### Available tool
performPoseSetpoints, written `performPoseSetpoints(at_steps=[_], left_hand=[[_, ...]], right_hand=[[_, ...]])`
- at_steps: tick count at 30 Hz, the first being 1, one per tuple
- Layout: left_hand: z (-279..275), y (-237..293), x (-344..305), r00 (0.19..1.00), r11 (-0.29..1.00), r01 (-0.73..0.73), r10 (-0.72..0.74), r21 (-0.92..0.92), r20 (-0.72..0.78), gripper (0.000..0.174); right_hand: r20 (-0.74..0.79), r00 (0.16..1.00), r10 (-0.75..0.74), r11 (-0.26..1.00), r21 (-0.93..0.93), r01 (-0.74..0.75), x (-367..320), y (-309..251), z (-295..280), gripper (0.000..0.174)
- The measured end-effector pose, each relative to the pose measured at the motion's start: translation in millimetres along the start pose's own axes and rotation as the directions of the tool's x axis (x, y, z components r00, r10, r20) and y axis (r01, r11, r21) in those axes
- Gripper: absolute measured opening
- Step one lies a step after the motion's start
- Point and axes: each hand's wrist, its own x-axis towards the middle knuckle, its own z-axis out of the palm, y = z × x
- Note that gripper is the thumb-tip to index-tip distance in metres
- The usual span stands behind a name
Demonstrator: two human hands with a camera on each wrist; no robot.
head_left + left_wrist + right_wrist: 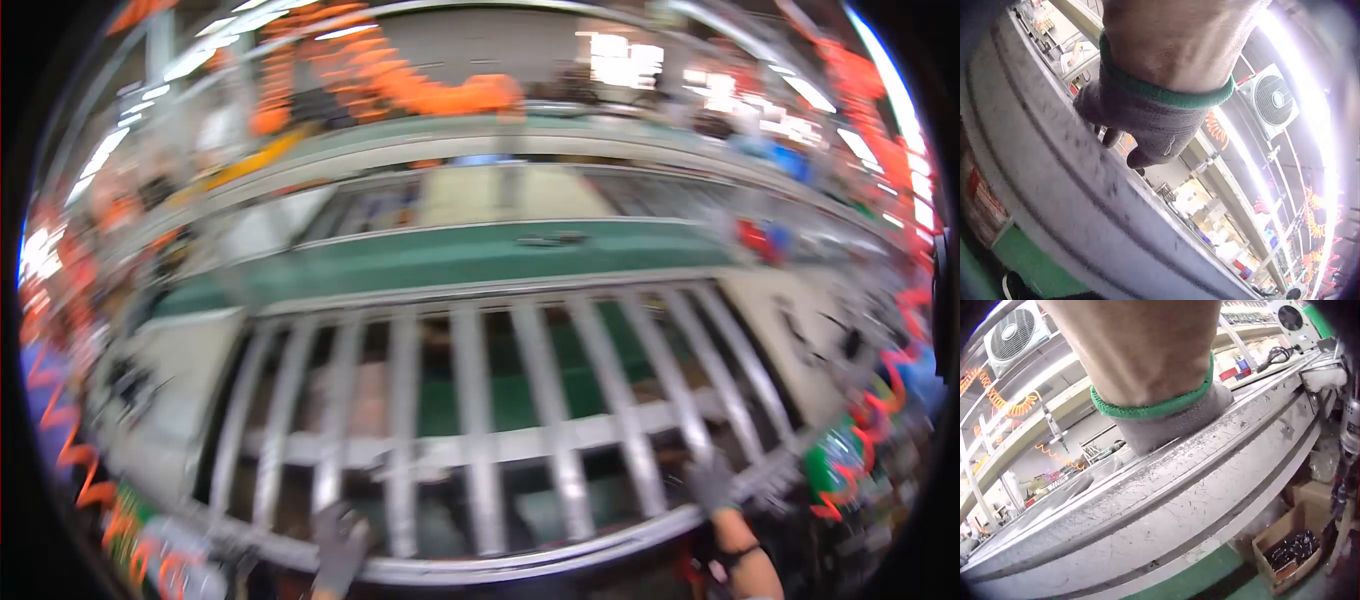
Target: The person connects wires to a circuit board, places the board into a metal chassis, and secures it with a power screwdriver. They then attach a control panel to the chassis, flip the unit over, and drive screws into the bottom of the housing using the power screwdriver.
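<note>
Both hands wear grey knitted gloves, with green cuffs in the wrist views. In the head view my left hand (340,545) lies at the front metal rail (450,572) of a frame with several metal slats (470,400). From the left wrist, the glove (1150,122) shows over the rail, fingers loosely bent, tips partly hidden by it. My right hand (712,485) rests farther right, where a slat meets the rail, blurred. In the right wrist view the glove (1172,425) sits on the scratched metal rail (1210,462), which hides most fingers. Neither hand shows an object in it.
Beyond the slats runs a green conveyor belt (450,255). Pale boards flank the frame, the right board (790,340) bearing dark tools or cables. Orange coiled hoses (400,85) hang overhead. A cardboard box (1291,556) of small dark parts stands below the rail, at right.
</note>
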Motion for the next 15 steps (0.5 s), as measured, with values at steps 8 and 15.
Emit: performPoseSetpoints(at_steps=[8, 15], left_hand=[[-81, -79, 129, 0.895, 0.787, 0.445, -0.381, 0.428, -0.231, 0.06], [-120, -167, 166, 0.559, 0.309, 0.761, -0.759, 0.57, -0.335, 0.072]], right_hand=[[0.087, 0.989, -0.122, 0.954, -0.263, 0.141, -15, -79, -57, 0.055], [0.26, 0.961, -0.099, 0.995, 0.017, 0.098, -21, -102, -74, 0.043]])
